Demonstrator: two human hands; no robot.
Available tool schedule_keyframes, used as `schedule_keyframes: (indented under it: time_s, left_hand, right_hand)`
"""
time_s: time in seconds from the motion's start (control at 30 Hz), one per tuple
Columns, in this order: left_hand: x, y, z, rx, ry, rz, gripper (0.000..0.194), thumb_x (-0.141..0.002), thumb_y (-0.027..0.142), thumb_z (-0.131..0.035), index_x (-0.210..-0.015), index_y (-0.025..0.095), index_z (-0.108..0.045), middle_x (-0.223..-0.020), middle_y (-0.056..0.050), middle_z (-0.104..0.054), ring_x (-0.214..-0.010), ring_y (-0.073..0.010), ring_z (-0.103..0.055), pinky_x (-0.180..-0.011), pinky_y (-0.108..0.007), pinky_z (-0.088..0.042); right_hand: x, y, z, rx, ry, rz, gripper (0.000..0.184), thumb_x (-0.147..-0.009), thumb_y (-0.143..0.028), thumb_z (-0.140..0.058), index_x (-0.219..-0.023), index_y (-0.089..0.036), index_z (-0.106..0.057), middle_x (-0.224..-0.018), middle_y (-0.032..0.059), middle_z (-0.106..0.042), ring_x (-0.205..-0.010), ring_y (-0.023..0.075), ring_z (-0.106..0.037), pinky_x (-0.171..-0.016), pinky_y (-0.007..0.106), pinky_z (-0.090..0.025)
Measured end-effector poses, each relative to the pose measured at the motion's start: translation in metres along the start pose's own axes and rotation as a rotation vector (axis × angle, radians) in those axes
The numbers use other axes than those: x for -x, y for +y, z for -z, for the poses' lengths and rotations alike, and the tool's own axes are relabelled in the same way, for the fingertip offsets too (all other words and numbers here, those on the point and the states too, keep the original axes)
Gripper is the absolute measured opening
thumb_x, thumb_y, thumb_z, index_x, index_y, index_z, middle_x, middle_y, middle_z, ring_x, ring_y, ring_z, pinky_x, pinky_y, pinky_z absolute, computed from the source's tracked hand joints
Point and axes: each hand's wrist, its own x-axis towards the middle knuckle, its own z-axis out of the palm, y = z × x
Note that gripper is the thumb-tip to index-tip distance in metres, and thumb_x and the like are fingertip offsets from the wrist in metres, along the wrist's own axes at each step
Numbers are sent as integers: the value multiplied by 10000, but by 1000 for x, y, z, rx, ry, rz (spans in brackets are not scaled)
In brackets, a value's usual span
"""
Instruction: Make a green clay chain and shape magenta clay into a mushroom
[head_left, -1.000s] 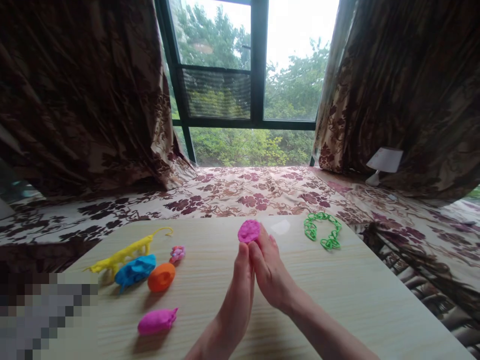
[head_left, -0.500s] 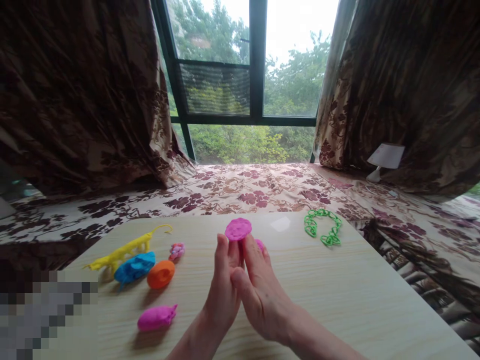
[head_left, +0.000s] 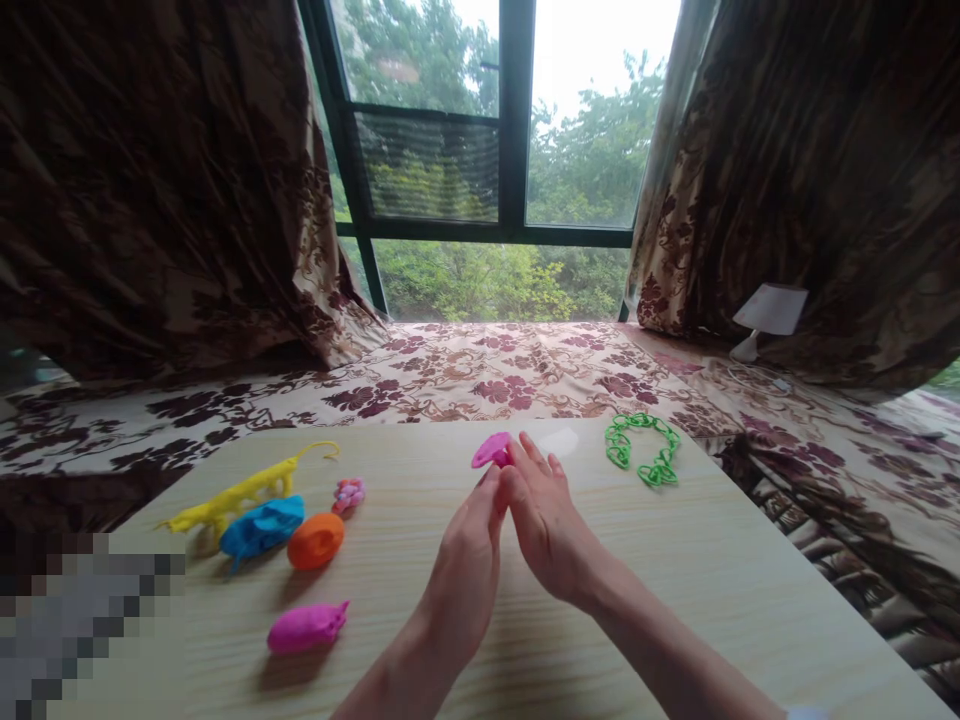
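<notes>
Above the middle of the table, my left hand (head_left: 466, 550) and my right hand (head_left: 553, 530) are pressed together around a piece of pink modelling clay (head_left: 491, 450). A flattened part of it juts out past the fingertips, its thin edge turned towards me. The rest of the clay is hidden between the palms and fingers. To the left lie a pink lump with a crimped end (head_left: 306, 628), an orange lump with a dent (head_left: 316, 541) and a blue wrinkled lump (head_left: 262, 528). Behind these are a long yellow piece with a curled tail (head_left: 244, 497) and a small pink-and-red knobbly piece (head_left: 349, 494).
A green chain of loops (head_left: 641, 448) lies at the table's far right. The pale wooden table (head_left: 675, 600) meets a flower-patterned covered ledge (head_left: 487, 370) below the window. A small white lamp (head_left: 769, 310) stands on the right. Blurred blocks cover the lower left corner.
The hands have turned and shifted slightly right. The pink clay's flat round face has tilted and now shows more edge-on. The things on the table have stayed in place.
</notes>
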Motion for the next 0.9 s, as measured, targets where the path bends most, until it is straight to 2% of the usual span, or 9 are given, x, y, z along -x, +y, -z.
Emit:
schedule_keyframes:
  time_s: [0.1,0.23,0.37,0.47,0.63,0.7,0.77,0.83,0.9]
  left_hand:
    - [-4,-5,8,-55,39,44,323,-791,277,-565,-1094,165,-572,-1085,-86,-637,-1057,-219,-549,-950,-364,-375]
    - [-7,-1,18,-13,138,141,244,-761,201,-600,-992,121,-601,-970,-106,-672,-961,-206,-605,-900,-339,-433]
    - [-8,2,17,24,149,128,200,-735,160,-616,-934,139,-621,-1020,-81,-650,-952,-189,-610,-890,-308,-454]
    - [-7,0,14,23,114,101,189,-727,167,-620,-915,152,-630,-1013,-64,-650,-949,-179,-607,-884,-304,-463]
    - [-3,5,8,80,2,96,267,-801,273,-517,-1043,192,-595,-1064,-55,-631,-1016,-180,-574,-938,-307,-417]
    - [-1,9,7,102,-16,121,364,-830,396,-442,-1110,199,-562,-1114,-69,-606,-1063,-201,-546,-963,-338,-392]
    - [0,14,7,104,25,110,463,-823,495,-401,-1163,207,-526,-1152,-79,-584,-1097,-217,-521,-982,-359,-368]
    - [2,16,7,94,64,80,522,-813,544,-384,-1205,216,-490,-1182,-82,-565,-1127,-220,-497,-1002,-368,-341]
    - [3,18,4,79,33,82,536,-818,551,-368,-1237,229,-458,-1211,-72,-547,-1161,-216,-466,-1025,-369,-305]
  right_hand:
    - [-3,6,15,-103,7,-15,438,-934,-424,-204,-1276,-257,-421,-1354,18,-402,-1320,190,-181,-1061,498,-71]
    - [-4,14,33,-421,159,-130,478,-925,-436,-230,-1217,-169,-500,-1245,84,-525,-1228,194,-380,-1054,434,-196]
    - [-5,17,31,-560,171,-147,473,-911,-438,-278,-1156,-140,-552,-1164,101,-585,-1132,207,-491,-1010,407,-302]
    - [-2,14,16,-382,108,-101,443,-918,-405,-266,-1182,-172,-535,-1223,81,-543,-1177,215,-442,-1020,445,-277]
    - [9,3,-8,118,63,7,452,-917,-328,-290,-1337,-169,-342,-1396,79,-322,-1313,220,-202,-1072,487,-58]
    - [13,-4,-14,196,35,59,502,-908,-312,-314,-1377,-150,-241,-1422,84,-258,-1324,215,-162,-1078,472,-34]
    - [15,-10,-16,228,-7,127,541,-898,-309,-339,-1393,-157,-181,-1445,70,-184,-1331,208,-130,-1082,456,-22]
    - [15,-14,-17,237,-38,166,552,-898,-315,-338,-1399,-173,-153,-1454,54,-141,-1334,200,-113,-1083,450,-20]
    - [12,-14,-15,244,-26,142,540,-907,-318,-310,-1399,-166,-146,-1453,55,-148,-1335,196,-107,-1081,458,-17]
